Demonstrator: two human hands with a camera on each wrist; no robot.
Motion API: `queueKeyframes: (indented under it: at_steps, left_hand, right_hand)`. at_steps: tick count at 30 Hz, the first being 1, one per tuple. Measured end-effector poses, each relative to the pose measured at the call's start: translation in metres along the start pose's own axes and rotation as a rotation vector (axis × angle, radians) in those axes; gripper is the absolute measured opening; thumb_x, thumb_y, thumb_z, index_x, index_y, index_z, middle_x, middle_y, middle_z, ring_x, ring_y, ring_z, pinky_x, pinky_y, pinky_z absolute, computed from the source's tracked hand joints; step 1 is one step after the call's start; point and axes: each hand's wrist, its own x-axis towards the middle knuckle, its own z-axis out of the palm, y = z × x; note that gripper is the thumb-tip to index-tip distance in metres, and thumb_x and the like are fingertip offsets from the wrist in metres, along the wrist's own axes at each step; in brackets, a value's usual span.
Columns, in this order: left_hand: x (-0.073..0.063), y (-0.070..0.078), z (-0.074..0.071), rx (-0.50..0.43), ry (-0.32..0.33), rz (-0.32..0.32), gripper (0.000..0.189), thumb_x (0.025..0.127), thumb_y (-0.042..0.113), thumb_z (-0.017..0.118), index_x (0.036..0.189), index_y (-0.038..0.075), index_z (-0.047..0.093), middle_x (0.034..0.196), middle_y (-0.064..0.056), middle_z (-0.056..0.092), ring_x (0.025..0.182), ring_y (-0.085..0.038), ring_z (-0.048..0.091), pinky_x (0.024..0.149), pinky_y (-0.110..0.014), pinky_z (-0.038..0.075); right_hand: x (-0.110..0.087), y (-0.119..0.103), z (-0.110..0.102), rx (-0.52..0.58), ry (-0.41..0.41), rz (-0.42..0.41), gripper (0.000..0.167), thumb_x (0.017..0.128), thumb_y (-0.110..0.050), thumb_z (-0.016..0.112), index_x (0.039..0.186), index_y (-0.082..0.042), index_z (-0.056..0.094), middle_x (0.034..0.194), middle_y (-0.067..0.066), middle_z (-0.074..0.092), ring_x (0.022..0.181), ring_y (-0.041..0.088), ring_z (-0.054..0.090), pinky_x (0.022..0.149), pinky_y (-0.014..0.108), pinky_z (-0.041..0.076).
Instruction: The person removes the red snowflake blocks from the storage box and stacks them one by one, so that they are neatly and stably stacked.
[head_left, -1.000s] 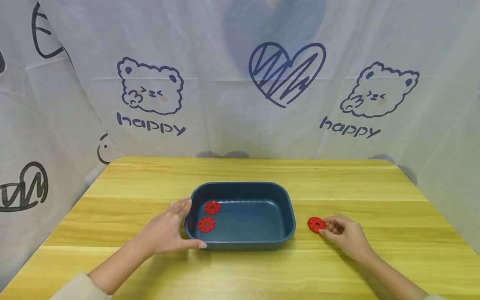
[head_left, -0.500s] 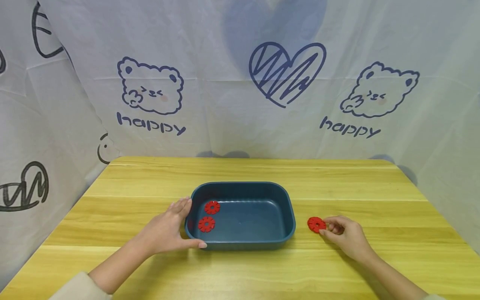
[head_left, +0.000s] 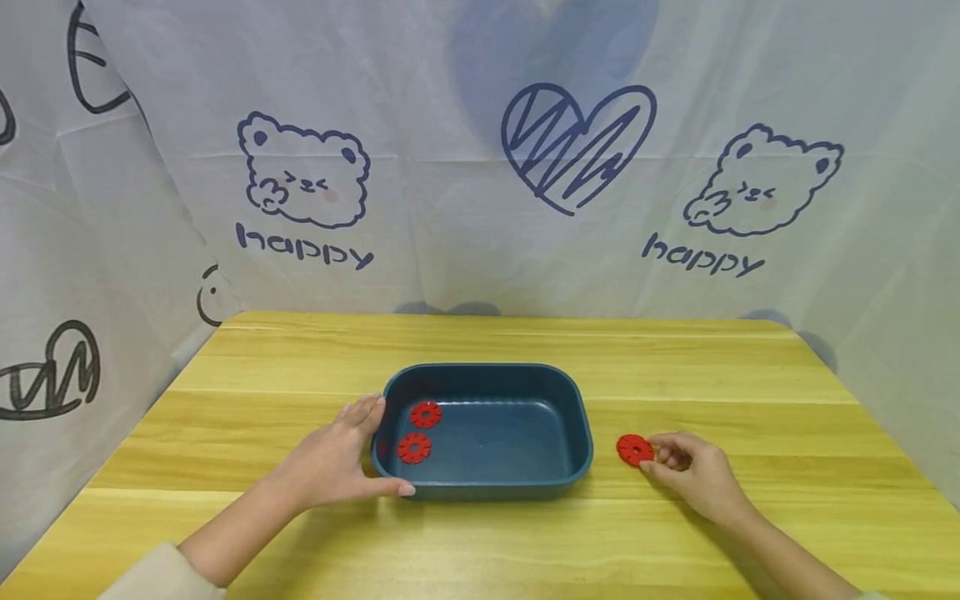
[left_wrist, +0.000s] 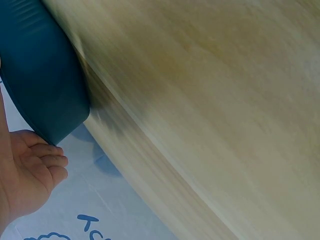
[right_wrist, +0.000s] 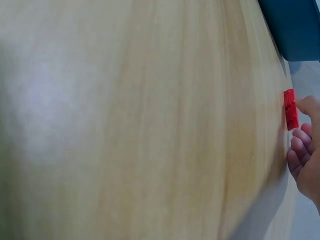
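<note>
A: State the left side first.

B: Your left hand (head_left: 330, 462) holds the tray (head_left: 487, 450) by its left end. Thumb and fingers are spread wide: the thumb reaches along the near side, the fingertips touch the left end.

A: What lies inside the tray?

B: Two red pieces, both at the left end. The rear disc (head_left: 417, 417) is just beyond the front disc (head_left: 406, 450).

A: Give the tray's long axis.

B: Left to right. Its right end faces the third disc (head_left: 626, 451), also red, which is outside the tray with a strip of table (head_left: 525, 550) between.

A: Which hand is nearer to the third disc?

B: Your right hand (head_left: 697, 479). Thumb and index finger pinch the disc at its right edge; the other fingers are curled in. Your left hand is well apart, across the tray.

A: Which way does the tray lie from your right hand?

B: To its left, with the pinched disc between them.

A: Is it one disc or several?

B: You cannot tell. Edge-on in the right wrist view, it looks thick and ridged. Contact with the table is also unclear.
</note>
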Motion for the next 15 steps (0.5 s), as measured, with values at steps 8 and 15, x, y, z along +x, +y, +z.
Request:
queueKeyframes:
  at_steps: [8,15]
  left_hand:
    - [0.0,0.0,-0.001,0.013,-0.013,-0.002,0.112,0.067,0.069,0.064,0.141,-0.008,0.031,0.147,-0.026,0.03,0.129,-0.051,0.034,0.092,-0.057,0.044]
    - [0.001,0.001,-0.004,0.031,-0.034,0.002,0.113,0.067,0.071,0.063,0.141,-0.008,0.031,0.147,-0.027,0.029,0.13,-0.05,0.034,0.092,-0.056,0.044]
  right_hand:
    - [0.005,-0.015,-0.007,-0.008,0.004,-0.069,0.027,0.075,-0.004,0.075,0.098,0.006,0.067,0.078,0.004,0.061,0.067,-0.006,0.049,0.061,0.017,0.049]
    - [0.017,-0.035,-0.008,0.016,0.035,-0.145,0.029,0.075,-0.004,0.074,0.102,0.004,0.066,0.081,0.004,0.062,0.07,-0.006,0.05,0.064,0.017,0.049]
